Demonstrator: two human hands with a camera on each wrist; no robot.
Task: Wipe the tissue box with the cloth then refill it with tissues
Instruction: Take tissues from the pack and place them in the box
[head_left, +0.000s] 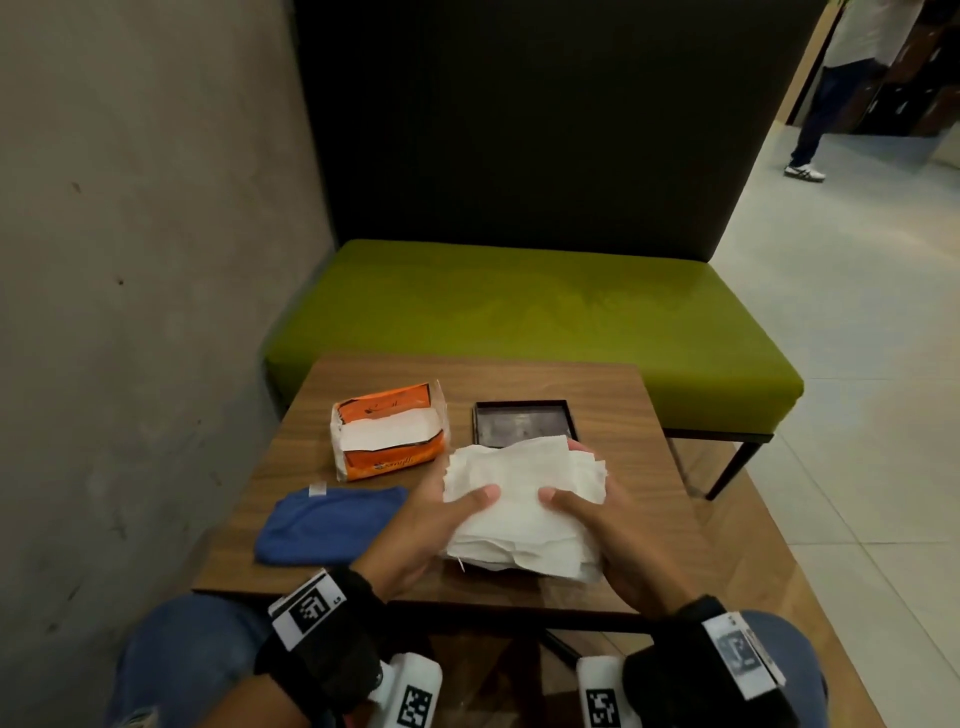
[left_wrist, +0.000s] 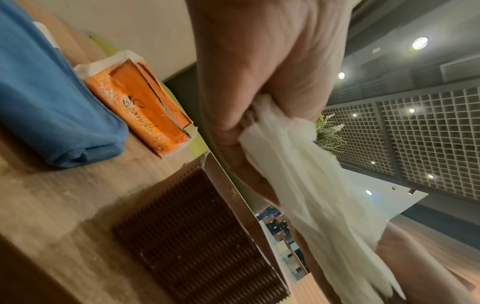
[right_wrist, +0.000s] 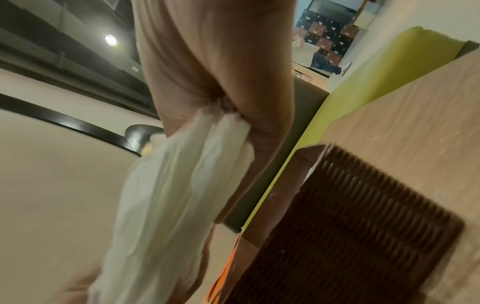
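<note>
Both hands hold a thick stack of white tissues (head_left: 524, 509) just above the wooden table (head_left: 634, 415). My left hand (head_left: 431, 519) grips its left edge, thumb on top; my right hand (head_left: 597, 525) grips the right edge the same way. The wrist views show the stack (left_wrist: 298, 174) (right_wrist: 176, 185) pinched over a brown ribbed tissue box (left_wrist: 192, 236) (right_wrist: 350, 226), which the tissues hide in the head view. A dark square lid (head_left: 524, 423) lies behind the stack. The folded blue cloth (head_left: 327, 525) lies at the left, with an opened orange tissue pack (head_left: 389, 436) behind it.
A green bench (head_left: 519, 312) with a dark backrest stands beyond the table. A concrete wall (head_left: 130, 260) runs close along the left. A person (head_left: 841, 104) stands on the tiled floor far right. My knees sit under the table's near edge.
</note>
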